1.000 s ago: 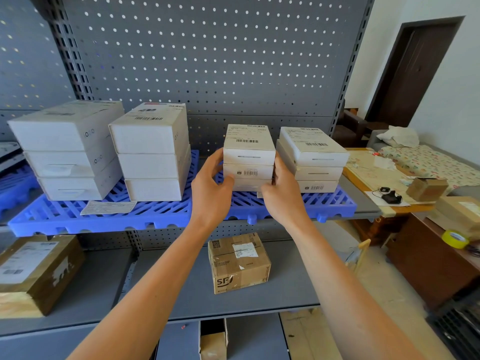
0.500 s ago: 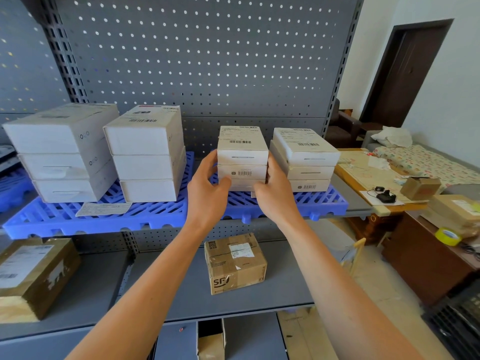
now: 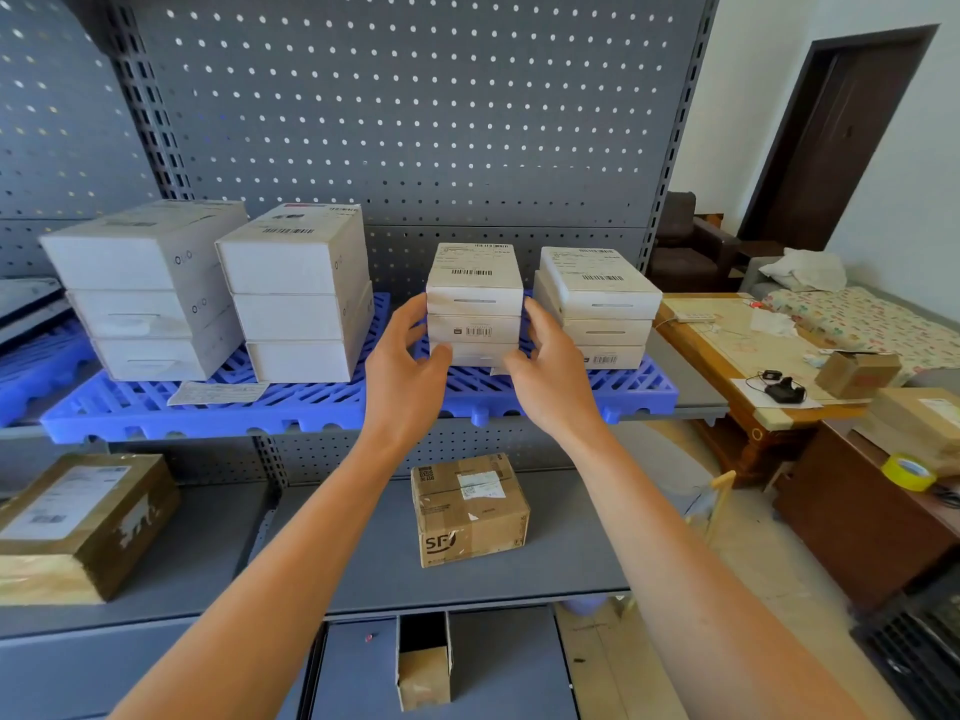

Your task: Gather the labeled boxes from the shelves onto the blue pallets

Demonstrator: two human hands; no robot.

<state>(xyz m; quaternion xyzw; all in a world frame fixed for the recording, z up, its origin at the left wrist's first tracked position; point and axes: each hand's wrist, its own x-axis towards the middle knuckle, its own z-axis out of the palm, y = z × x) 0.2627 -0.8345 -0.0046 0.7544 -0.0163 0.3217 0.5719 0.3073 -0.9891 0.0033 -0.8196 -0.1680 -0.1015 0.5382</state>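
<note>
White boxes (image 3: pixel 474 304) on a blue slatted pallet (image 3: pixel 291 402), grey dotted pegboard (image 3: pixel 415 111), brown carton (image 3: pixel 470 509)

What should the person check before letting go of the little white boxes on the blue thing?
1. Both hands on the stack: left hand and right hand hold the sides of the small white stack. Ok.
2. Stack sits on the blue pallet: its bottom edge is hidden by the thumbs. Cannot tell.
3. Boxes lined up: the three boxes look straight, one above another. Ok.
4. Gap to the neighbour stack: narrow, and the right fingers fill it. Cannot tell if it touches.
5. Label facing up: barcode label shows on top. Ok.
6. More boxes left: a brown box waits on the lower shelf. Not ok yet.
</note>
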